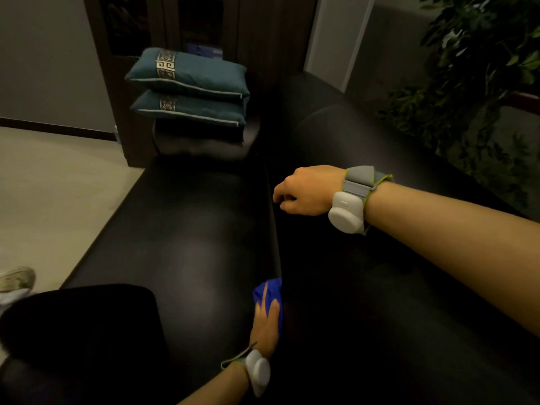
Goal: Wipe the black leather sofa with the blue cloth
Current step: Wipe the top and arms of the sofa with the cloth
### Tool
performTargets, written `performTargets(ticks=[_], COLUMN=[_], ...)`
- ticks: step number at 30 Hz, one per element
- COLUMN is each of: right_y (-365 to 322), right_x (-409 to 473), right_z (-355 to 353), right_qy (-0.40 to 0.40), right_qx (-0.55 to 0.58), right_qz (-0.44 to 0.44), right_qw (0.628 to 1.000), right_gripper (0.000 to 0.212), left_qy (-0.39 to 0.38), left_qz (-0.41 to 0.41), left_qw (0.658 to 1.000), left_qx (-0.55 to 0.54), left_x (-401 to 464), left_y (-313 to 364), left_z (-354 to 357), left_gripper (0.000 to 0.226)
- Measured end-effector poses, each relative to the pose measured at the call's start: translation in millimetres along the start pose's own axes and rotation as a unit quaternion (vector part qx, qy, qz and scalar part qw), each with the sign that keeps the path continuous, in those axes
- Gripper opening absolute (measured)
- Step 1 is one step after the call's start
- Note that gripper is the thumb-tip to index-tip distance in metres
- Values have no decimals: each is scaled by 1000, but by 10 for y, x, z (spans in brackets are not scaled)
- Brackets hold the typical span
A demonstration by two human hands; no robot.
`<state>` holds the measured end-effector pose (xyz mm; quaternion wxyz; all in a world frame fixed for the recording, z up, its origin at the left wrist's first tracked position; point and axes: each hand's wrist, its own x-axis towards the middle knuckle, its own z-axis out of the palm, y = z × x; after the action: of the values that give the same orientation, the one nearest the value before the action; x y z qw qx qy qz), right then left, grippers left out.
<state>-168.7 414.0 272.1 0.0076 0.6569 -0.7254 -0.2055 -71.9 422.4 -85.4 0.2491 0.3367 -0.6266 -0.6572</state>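
Observation:
The black leather sofa fills the middle of the view, its seat on the left and its backrest on the right. My left hand lies with straight fingers on the bunched blue cloth and presses it into the crease between seat and backrest. My right hand rests farther along against the backrest beside the same crease, its fingers loosely curled and holding nothing. Both wrists carry a white sensor on a grey strap.
Two teal cushions are stacked on the sofa's far armrest. A dark wooden cabinet stands behind them. A leafy plant is behind the backrest at right. My dark-clad knee rests on the seat; beige floor lies to the left.

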Motion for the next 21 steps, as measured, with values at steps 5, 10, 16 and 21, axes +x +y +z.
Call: performTargets(ticks=[5, 10, 16, 21], right_y=[-34, -68, -306, -657], right_x=[-25, 10, -61, -100], right_z=[-17, -37, -21, 125], right_qy=[-3, -2, 14, 2], right_qx=[-4, -27, -59, -112], right_qz=[2, -13, -72, -126], right_qw=[1000, 1000, 996, 986], right_gripper=[33, 34, 35, 33], left_qy=[-22, -34, -1, -14], left_qz=[-47, -25, -23, -103], left_qw=[999, 999, 1000, 994], left_qx=[-4, -24, 10, -13], left_x=[-153, 0, -165, -209], left_y=[-182, 142, -81, -409], left_z=[-114, -44, -67, -150], left_gripper=[45, 49, 47, 47])
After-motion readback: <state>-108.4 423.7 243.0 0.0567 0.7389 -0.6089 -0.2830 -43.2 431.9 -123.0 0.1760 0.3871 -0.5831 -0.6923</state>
